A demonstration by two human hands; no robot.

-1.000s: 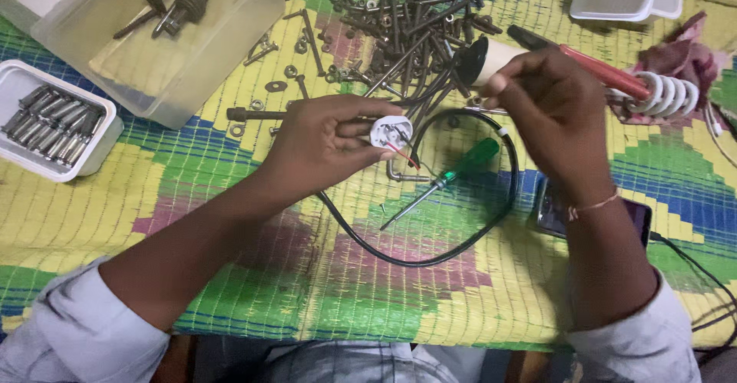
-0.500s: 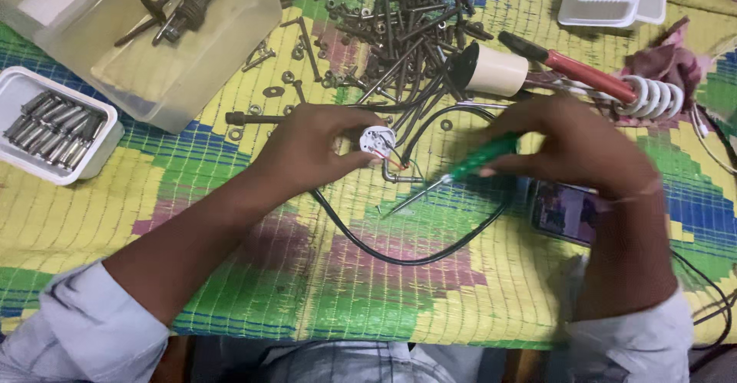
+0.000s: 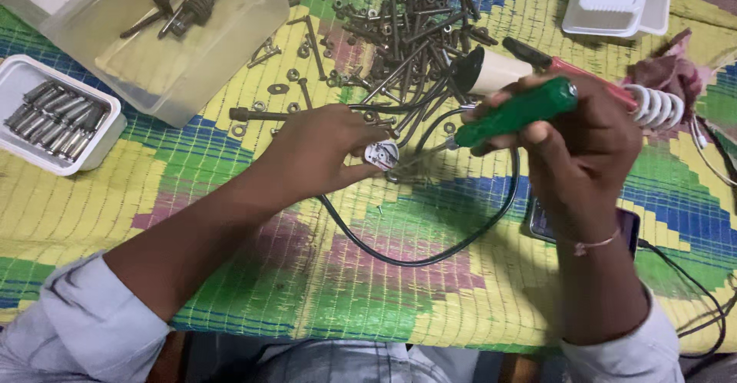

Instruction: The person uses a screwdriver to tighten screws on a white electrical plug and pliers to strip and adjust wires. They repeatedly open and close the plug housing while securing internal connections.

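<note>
Since a moment ago, the right hand (image 3: 591,149) has lifted the green screwdriver (image 3: 516,113) off the mat and now grips its handle, tip aimed toward frame centre. Just left of it, the left hand (image 3: 322,153) pinches a small white plug (image 3: 381,154), its black cable (image 3: 430,254) looping below. That plug looks light, hard and a bit slippery; best held by its sides. Loose bolts (image 3: 399,30) lie scattered at upper centre on the woven mat (image 3: 230,222).

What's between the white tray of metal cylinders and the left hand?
Head view: only bare woven mat between the white tray and the left hand.
</note>
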